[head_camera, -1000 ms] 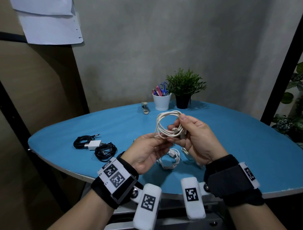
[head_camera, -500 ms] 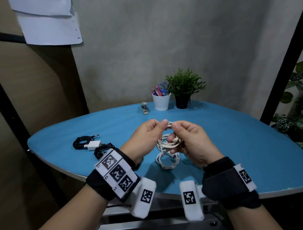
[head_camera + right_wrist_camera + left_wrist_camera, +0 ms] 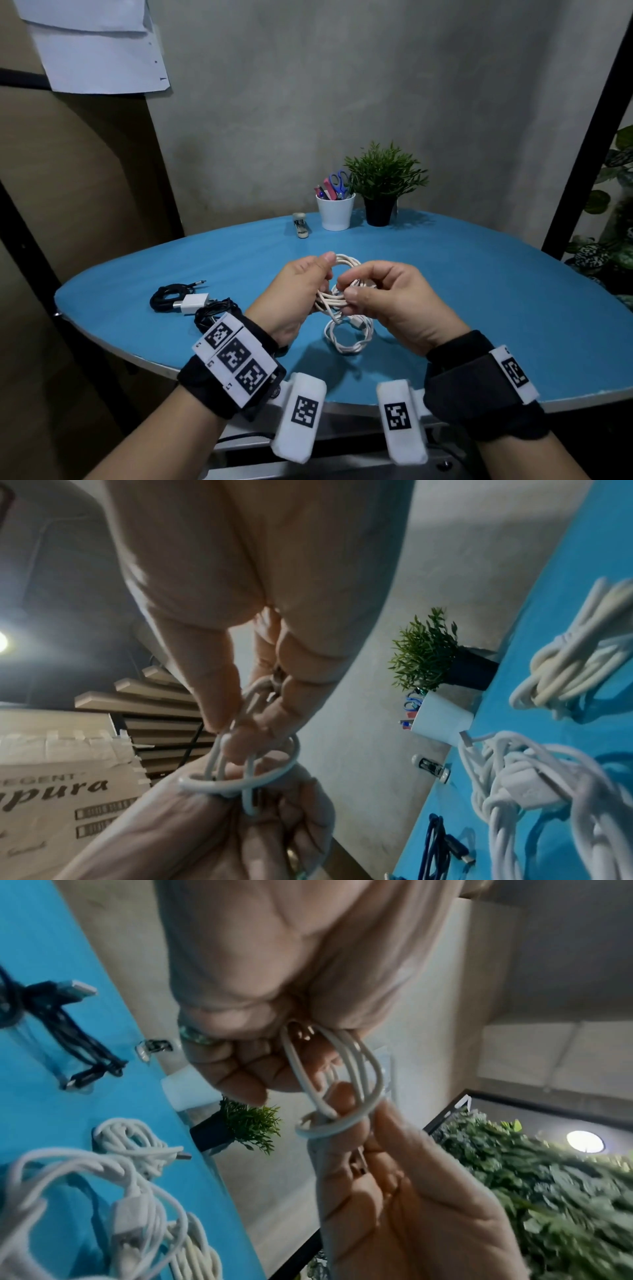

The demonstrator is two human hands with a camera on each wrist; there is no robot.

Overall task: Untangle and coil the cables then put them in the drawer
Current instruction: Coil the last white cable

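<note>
the white cable (image 3: 337,294) is a bundle of loops held above the blue table (image 3: 479,291), at the centre of the head frame, between both hands. the left hand (image 3: 296,291) curls round the far side of the loops, thumb on top. the right hand (image 3: 394,301) pinches a strand at the near side, fingertips pressed together on it. the likely trouble: if either pinch slackens while the tail is wrapped, the springy loops could fan open and the coil undo itself, or snag on the second white coil (image 3: 349,334) lying on the table just below the hands. black cables (image 3: 191,303) with a white plug sit at lower left, well apart.
</note>
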